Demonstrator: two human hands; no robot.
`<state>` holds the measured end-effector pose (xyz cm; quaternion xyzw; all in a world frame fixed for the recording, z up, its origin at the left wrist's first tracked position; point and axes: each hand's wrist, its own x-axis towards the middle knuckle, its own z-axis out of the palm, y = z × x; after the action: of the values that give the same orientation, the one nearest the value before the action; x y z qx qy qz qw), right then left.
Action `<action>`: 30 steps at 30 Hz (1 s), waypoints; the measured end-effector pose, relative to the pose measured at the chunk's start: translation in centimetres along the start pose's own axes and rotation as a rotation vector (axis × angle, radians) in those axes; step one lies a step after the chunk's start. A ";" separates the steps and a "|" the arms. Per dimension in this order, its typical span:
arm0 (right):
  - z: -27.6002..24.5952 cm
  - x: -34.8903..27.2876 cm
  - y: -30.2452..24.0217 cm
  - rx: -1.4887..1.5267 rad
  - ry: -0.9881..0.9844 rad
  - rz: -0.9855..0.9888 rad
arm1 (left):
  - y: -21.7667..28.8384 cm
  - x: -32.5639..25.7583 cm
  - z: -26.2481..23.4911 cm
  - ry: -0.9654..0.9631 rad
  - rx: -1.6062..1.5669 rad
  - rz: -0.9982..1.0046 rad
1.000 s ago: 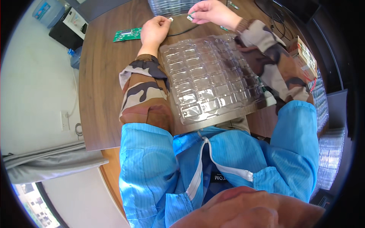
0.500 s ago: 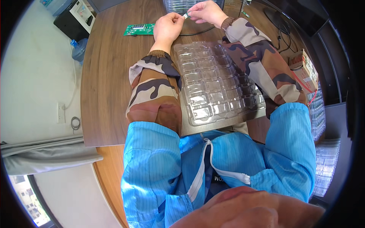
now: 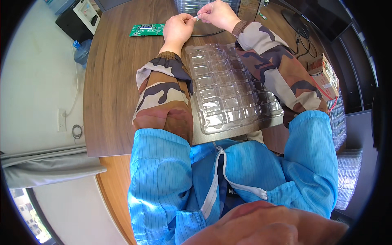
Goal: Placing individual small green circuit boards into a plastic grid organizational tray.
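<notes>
Near the far edge of the table, my left hand (image 3: 179, 29) and my right hand (image 3: 219, 16) meet fingertip to fingertip. Between them is a small whitish piece (image 3: 197, 18), mostly covered by the fingers, so its kind cannot be made out. Both hands are closed in a pinch on it. Just left of my left hand lies a green circuit board (image 3: 139, 31) with a small digit display on it. A clear plastic blister tray (image 3: 222, 92) with rows of pockets rests below my hands, between my forearms.
More clear trays (image 3: 192, 6) are stacked at the far edge. A black cable (image 3: 208, 35) runs behind my hands. To the right stand a monitor (image 3: 326, 16) and a cardboard box (image 3: 324, 77). Further stacked trays (image 3: 349, 175) are at lower right, with a water dispenser (image 3: 77, 22) at far left.
My hands stay together at the small piece; the right fingers have shifted slightly left and closer over it. The whole view has moved a little, with the board and tray lying as before.
</notes>
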<state>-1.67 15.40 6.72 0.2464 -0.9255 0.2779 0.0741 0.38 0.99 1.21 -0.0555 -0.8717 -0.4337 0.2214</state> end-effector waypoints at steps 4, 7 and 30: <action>0.1 0.0 1.7 0.200 -0.027 0.071 | 0.3 0.0 0.1 -0.012 -0.043 -0.010; -0.5 -1.8 1.8 0.445 0.000 0.062 | -0.1 -0.2 -0.2 0.000 -0.012 -0.012; -14.6 -35.8 7.4 -1.094 0.034 0.646 | 0.1 0.0 -0.2 -0.117 0.229 0.066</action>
<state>25.76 43.62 5.56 -0.1235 -0.9600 -0.2228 0.1165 0.49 0.86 1.34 -0.0839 -0.9247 -0.3196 0.1892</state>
